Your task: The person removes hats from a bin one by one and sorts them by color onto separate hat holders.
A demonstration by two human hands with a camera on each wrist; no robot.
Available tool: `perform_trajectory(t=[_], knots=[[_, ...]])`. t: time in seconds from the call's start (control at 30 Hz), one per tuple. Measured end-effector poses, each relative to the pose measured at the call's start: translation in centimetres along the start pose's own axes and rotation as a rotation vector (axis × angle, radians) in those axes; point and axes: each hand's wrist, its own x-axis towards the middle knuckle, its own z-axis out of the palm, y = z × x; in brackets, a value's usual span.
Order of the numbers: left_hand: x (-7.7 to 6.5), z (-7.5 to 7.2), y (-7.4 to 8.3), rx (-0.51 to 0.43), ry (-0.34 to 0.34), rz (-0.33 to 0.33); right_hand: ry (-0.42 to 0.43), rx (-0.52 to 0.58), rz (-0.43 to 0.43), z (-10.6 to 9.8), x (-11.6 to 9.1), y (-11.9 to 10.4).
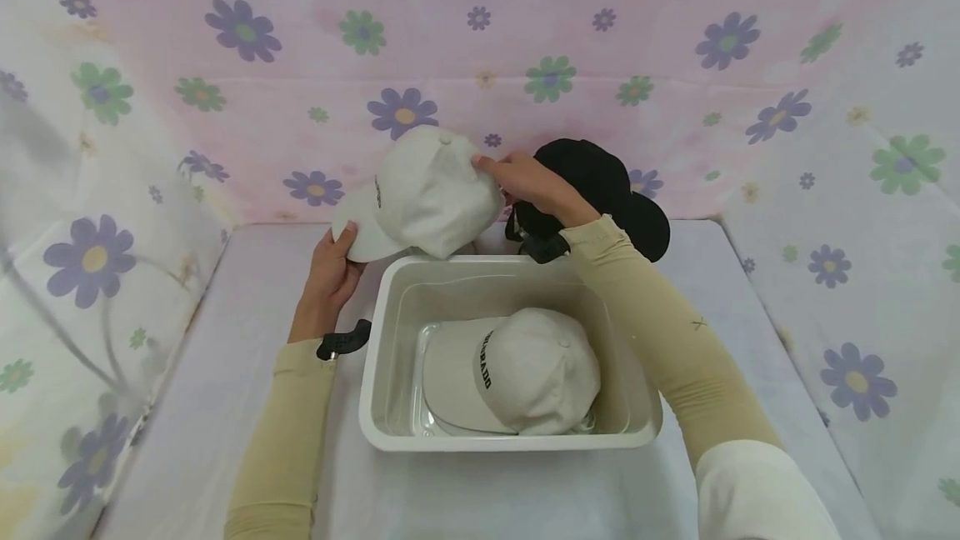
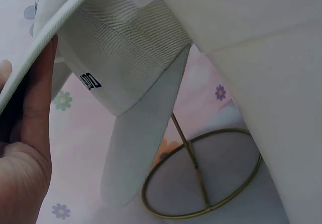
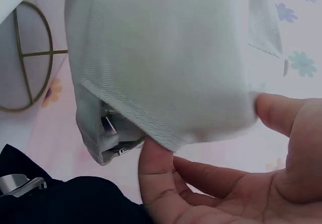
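Observation:
Both hands hold a white baseball cap [image 1: 435,194] behind the tub. My left hand [image 1: 332,270] pinches its brim, thumb on top and fingers below. At the back edge of the crown, my right hand [image 1: 534,183] pinches the fabric between thumb and fingers. Beyond the held brim, the left wrist view shows another pale cap [image 2: 136,68] with dark lettering, its brim pointing down; in the head view I cannot make it out. Inside the tub [image 1: 372,357] lies a cream cap [image 1: 540,373] with dark lettering, brim to the left.
A black cap [image 1: 588,173] hangs behind the tub, close to the right forearm; its metal buckle [image 3: 20,183] shows in the right wrist view. A brass-coloured wire stand [image 2: 198,173] has a round base on the table [image 1: 187,407]. Flowered cloth [image 1: 480,40] encloses the back and sides.

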Motion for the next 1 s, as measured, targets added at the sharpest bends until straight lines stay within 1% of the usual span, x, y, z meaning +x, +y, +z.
perform_trajectory(t=[0.2, 0.37, 0.47, 0.6, 0.7, 0.87, 0.93, 1.0], knots=[[0.3, 0.2, 0.2, -0.058, -0.072, 0.039, -0.065, 0.061, 0.068, -0.3, -0.5, -0.2], [0.6, 0.4, 0.4, -0.053, -0.081, 0.049, -0.115, 0.098, 0.102, -0.7, -0.4, -0.2], [0.9, 0.6, 0.6, -0.041, -0.075, 0.046, -0.118, 0.113, 0.114, -0.8, -0.4, -0.2], [1.2, 0.7, 0.9, -0.09, -0.098, 0.034, -0.099, 0.162, 0.103, -0.9, -0.4, -0.2], [1.4, 0.7, 1.1, -0.113, -0.107, 0.012, -0.063, 0.273, 0.072, -0.8, -0.1, -0.1], [1.6, 0.7, 1.4, -0.046, -0.088, -0.043, 0.036, 0.525, 0.008, -0.6, 0.4, 0.1], [1.7, 0.8, 1.5, -0.014, -0.075, -0.066, 0.068, 0.596, -0.021, -0.5, 0.6, 0.2], [1.8, 0.8, 1.5, 0.0, -0.06, -0.086, 0.087, 0.641, -0.044, -0.4, 0.8, 0.3]])
